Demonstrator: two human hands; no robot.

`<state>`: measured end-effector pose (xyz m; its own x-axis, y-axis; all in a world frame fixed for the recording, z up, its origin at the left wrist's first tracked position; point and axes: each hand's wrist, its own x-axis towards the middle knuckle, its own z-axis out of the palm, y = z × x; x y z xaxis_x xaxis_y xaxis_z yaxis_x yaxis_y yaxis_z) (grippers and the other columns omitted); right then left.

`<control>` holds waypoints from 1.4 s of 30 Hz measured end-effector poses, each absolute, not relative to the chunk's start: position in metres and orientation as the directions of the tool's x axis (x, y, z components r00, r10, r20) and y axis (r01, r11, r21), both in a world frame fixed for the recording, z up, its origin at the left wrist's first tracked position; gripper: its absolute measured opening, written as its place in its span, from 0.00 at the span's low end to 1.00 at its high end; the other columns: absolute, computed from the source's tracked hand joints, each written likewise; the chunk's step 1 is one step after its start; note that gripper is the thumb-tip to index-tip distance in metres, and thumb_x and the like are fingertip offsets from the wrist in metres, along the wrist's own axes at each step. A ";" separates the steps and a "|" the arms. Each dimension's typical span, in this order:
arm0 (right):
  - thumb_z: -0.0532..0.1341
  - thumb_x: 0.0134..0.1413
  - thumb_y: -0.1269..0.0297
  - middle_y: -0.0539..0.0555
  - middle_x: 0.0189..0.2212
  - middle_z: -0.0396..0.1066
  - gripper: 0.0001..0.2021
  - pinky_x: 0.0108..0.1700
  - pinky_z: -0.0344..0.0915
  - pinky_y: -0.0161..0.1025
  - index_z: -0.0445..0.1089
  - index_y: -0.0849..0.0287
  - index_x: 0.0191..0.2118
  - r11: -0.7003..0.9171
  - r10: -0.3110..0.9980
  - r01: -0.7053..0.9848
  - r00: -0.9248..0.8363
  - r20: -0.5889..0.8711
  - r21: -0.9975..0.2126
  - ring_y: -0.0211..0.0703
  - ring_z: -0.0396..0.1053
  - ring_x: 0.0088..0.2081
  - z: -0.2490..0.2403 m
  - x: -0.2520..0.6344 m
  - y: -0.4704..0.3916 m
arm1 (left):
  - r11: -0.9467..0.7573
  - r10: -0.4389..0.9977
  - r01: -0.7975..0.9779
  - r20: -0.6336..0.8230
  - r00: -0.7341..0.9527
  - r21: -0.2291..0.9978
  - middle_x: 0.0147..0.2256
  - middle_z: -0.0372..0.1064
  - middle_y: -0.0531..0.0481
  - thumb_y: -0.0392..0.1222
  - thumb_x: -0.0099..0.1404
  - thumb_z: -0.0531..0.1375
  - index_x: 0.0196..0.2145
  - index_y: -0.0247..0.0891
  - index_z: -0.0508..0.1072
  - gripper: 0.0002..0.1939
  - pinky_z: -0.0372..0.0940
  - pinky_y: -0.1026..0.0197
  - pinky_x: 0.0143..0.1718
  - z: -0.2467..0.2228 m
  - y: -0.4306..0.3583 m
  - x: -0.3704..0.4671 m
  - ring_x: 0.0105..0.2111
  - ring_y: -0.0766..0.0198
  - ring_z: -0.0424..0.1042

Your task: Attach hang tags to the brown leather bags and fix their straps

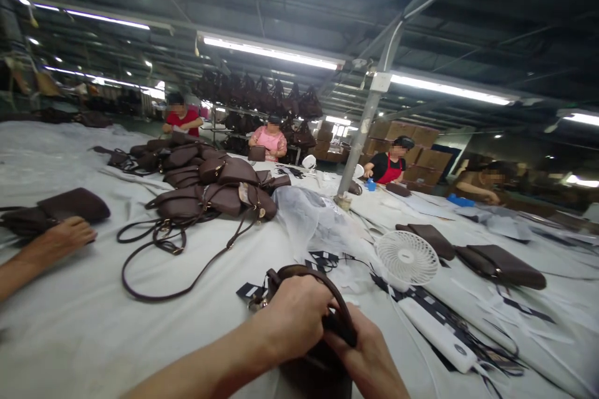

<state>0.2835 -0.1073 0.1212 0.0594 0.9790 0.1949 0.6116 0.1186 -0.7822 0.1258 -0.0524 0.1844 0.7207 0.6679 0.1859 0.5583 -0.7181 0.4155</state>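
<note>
A dark brown handbag stands on the white-covered table right in front of me, its curved handle looping up over the opening. My left hand is closed at the opening, under the handle; its fingertips are hidden, so what they pinch does not show. On the bag's right side, my right hand grips the bag just below the handle, thumb toward the opening. A black tag and some metal hardware lie by the bag's left edge.
Brown bags with straps are heaped ahead. At left, a co-worker's hand rests on another bag. A white fan, a white power bank-like block and black tags lie right, before a metal post. Several people work beyond.
</note>
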 end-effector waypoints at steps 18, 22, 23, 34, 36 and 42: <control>0.60 0.49 0.59 0.56 0.40 0.78 0.16 0.45 0.69 0.43 0.73 0.57 0.45 0.136 0.974 0.732 0.024 0.225 -0.668 0.52 0.74 0.43 0.121 0.313 -0.122 | -0.784 0.620 0.611 0.101 0.778 0.108 0.33 0.77 0.40 0.35 0.58 0.57 0.29 0.35 0.76 0.08 0.70 0.59 0.34 0.198 -0.048 0.129 0.35 0.53 0.77; 0.60 0.50 0.58 0.56 0.37 0.78 0.16 0.43 0.70 0.43 0.74 0.57 0.44 0.150 0.963 0.722 0.048 0.265 -0.675 0.52 0.75 0.40 0.120 0.314 -0.123 | -0.789 0.614 0.611 0.133 0.778 0.070 0.32 0.77 0.40 0.36 0.59 0.57 0.29 0.35 0.77 0.08 0.70 0.57 0.33 0.193 -0.041 0.134 0.34 0.52 0.77; 0.60 0.50 0.58 0.56 0.37 0.78 0.16 0.43 0.70 0.44 0.74 0.57 0.43 0.154 0.960 0.716 0.056 0.276 -0.681 0.52 0.75 0.40 0.120 0.314 -0.122 | -0.783 0.620 0.619 0.148 0.770 0.062 0.32 0.77 0.40 0.37 0.59 0.57 0.29 0.35 0.77 0.08 0.69 0.57 0.33 0.192 -0.039 0.135 0.34 0.51 0.77; 0.64 0.48 0.56 0.52 0.31 0.77 0.12 0.35 0.70 0.39 0.77 0.56 0.36 0.191 0.980 0.633 -0.082 0.181 -0.750 0.49 0.73 0.34 0.138 0.352 -0.133 | -0.789 0.613 0.613 0.112 0.782 0.039 0.31 0.77 0.45 0.44 0.63 0.57 0.30 0.40 0.76 0.09 0.63 0.61 0.27 0.212 -0.055 0.123 0.32 0.53 0.76; 0.64 0.48 0.57 0.50 0.29 0.75 0.10 0.33 0.67 0.37 0.77 0.56 0.34 0.205 0.978 0.661 -0.120 0.168 -0.722 0.47 0.71 0.32 0.144 0.360 -0.135 | -0.794 0.607 0.606 0.087 0.790 0.049 0.31 0.77 0.45 0.43 0.63 0.56 0.30 0.40 0.76 0.10 0.63 0.60 0.27 0.207 -0.062 0.124 0.31 0.54 0.75; 0.60 0.51 0.62 0.49 0.28 0.71 0.06 0.35 0.64 0.38 0.74 0.56 0.32 0.209 0.978 0.733 -0.149 0.147 -0.647 0.45 0.67 0.32 0.146 0.374 -0.115 | -0.808 0.584 0.573 0.312 0.749 0.137 0.30 0.74 0.46 0.40 0.65 0.55 0.28 0.37 0.72 0.10 0.62 0.57 0.36 0.164 -0.066 0.139 0.35 0.56 0.70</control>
